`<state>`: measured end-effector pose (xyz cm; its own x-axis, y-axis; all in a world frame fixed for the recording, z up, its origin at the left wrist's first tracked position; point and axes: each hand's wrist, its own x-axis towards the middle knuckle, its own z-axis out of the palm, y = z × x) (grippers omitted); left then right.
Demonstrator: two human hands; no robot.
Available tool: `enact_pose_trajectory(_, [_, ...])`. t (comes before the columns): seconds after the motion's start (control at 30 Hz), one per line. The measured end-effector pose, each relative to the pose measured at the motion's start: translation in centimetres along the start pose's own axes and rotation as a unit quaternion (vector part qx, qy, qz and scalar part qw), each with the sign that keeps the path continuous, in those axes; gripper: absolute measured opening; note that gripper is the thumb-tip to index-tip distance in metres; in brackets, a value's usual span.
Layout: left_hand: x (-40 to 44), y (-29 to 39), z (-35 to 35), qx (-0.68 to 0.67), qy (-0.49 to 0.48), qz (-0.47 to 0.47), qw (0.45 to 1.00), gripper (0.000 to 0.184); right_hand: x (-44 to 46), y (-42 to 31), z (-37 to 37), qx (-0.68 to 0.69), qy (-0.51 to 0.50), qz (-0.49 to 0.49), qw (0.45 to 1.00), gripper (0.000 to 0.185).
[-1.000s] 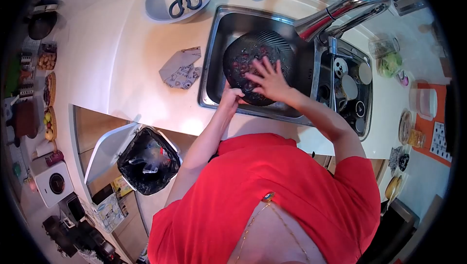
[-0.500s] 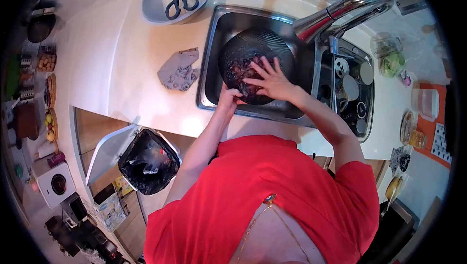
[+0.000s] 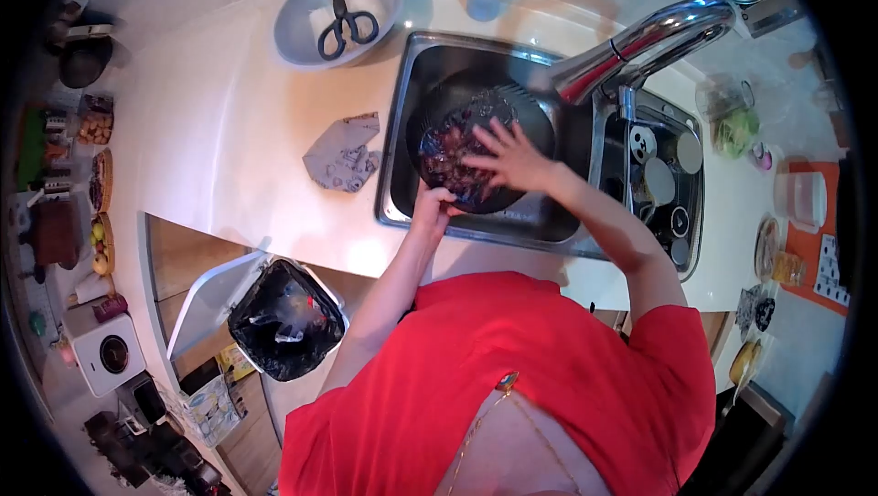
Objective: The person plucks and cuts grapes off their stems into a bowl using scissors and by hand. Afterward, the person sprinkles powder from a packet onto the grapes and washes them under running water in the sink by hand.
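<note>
A dark round bowl or basin (image 3: 536,127) is held tilted inside the steel sink (image 3: 393,194). Small dark-red pieces (image 3: 446,150), wet and glossy, lie in it; their kind is hard to make out. At the bowl's near left edge, my left hand (image 3: 433,207) grips the rim with its thumb on top. My right hand (image 3: 514,161) is over the right side of the bowl, fingers spread and slightly blurred, at or just above the pieces. Whether its fingertips touch them I cannot tell.
Left of the sink lie a crumpled grey printed cloth or bag (image 3: 343,154) and a pale bowl (image 3: 291,34) holding black-handled scissors (image 3: 346,28). A chrome faucet (image 3: 640,39) arches over the sink's right side. Cups (image 3: 658,181) fill a rack at right. An open lined bin (image 3: 285,318) stands below.
The whole view has shifted, so the counter sits lower in the frame. Inside the bowl the red pieces look more spread out. My right hand has moved slightly; my left still holds the rim.
</note>
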<state>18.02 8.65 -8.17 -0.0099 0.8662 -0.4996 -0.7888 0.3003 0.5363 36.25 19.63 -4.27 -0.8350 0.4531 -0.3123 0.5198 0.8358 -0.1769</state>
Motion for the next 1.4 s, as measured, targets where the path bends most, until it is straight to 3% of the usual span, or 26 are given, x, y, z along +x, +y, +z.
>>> enact_pose_trajectory(0.07, [-0.7,0.6,0.8,0.051,0.012,-0.009,0.999,0.078,0.1,2.0,0.4,-0.067,0.065,0.035,0.995,0.071])
enact_pose_trajectory(0.2, [-0.3,0.3,0.8,0.037,-0.02,-0.004,0.999,0.081,3.6,0.4,2.0,0.117,0.186,0.082,0.972,0.068])
enact_pose_trajectory(0.27, [-0.2,0.5,0.8,0.029,-0.014,0.006,0.999,0.081,3.9,-0.9,2.4,0.128,0.185,0.066,0.972,0.064])
enact_pose_trajectory(0.33, [-0.2,0.4,0.5,0.021,-0.007,0.008,1.0,0.081,2.7,-1.3,2.2,0.108,0.088,-0.04,0.989,0.061])
enact_pose_trajectory(0.4, [0.0,0.0,0.1,0.022,-0.001,0.046,0.999,0.078,0.5,-0.2,0.9,0.039,0.015,-0.024,0.999,0.058])
enact_pose_trajectory(0.47, [-0.5,0.3,0.5,0.034,0.003,0.026,0.999,0.078,-0.9,1.6,0.5,-0.011,0.028,0.028,0.999,0.061])
enact_pose_trajectory(0.53, [-0.3,0.1,0.5,0.054,0.02,0.011,0.998,0.077,-0.2,3.0,0.8,-0.004,0.059,0.053,0.997,0.066])
enact_pose_trajectory(0.6, [-0.2,0.2,0.4,0.076,0.002,-0.003,0.997,0.077,2.1,2.9,1.8,0.102,0.205,0.073,0.971,0.068])
enact_pose_trajectory(0.67, [-0.2,0.1,0.6,0.068,-0.02,0.007,0.997,0.077,4.4,1.2,3.0,0.125,0.251,0.085,0.956,0.061])
enact_pose_trajectory(0.8, [-0.7,0.7,1.0,0.054,0.004,0.004,0.999,0.078,3.8,-1.5,3.8,0.174,0.191,0.002,0.966,0.054])
enact_pose_trajectory(0.87, [-0.5,0.7,0.7,0.048,0.004,0.005,0.999,0.077,1.4,-1.3,1.7,0.076,0.074,-0.052,0.993,0.054])
enact_pose_trajectory(0.93, [-0.2,0.4,0.5,0.032,0.004,0.008,0.999,0.077,-0.2,-0.2,0.6,-0.008,0.114,0.004,0.993,0.056])
enact_pose_trajectory(1.03, [-0.2,0.4,0.7,0.055,-0.007,-0.008,0.998,0.084,0.7,2.6,1.2,0.005,0.144,0.057,0.988,0.059])
enact_pose_trajectory(1.1, [-0.2,0.3,0.7,0.048,-0.007,0.004,0.999,0.083,3.1,2.2,2.2,0.062,0.223,0.108,0.967,0.06])
enact_pose_trajectory(1.13, [-0.2,0.3,0.7,0.049,-0.006,0.006,0.999,0.083,4.1,0.9,2.2,0.085,0.211,0.113,0.967,0.057])
enact_pose_trajectory(1.23, [-0.3,0.4,0.7,0.042,0.006,0.002,0.999,0.082,4.7,-3.7,2.1,0.083,0.155,0.044,0.984,0.056])
enact_pose_trajectory(1.27, [-0.3,0.5,0.7,0.039,0.008,0.004,0.999,0.081,4.3,-4.3,2.2,0.124,0.133,0.003,0.983,0.055])
enact_pose_trajectory(1.33, [-0.3,0.4,0.4,0.034,0.011,0.003,0.999,0.08,2.6,-3.8,2.5,0.082,0.102,-0.067,0.989,0.057])
enact_pose_trajectory(1.4, [0.1,0.0,0.0,0.014,-0.006,0.019,1.0,0.079,0.2,-2.0,1.8,0.037,0.111,-0.051,0.992,0.06])
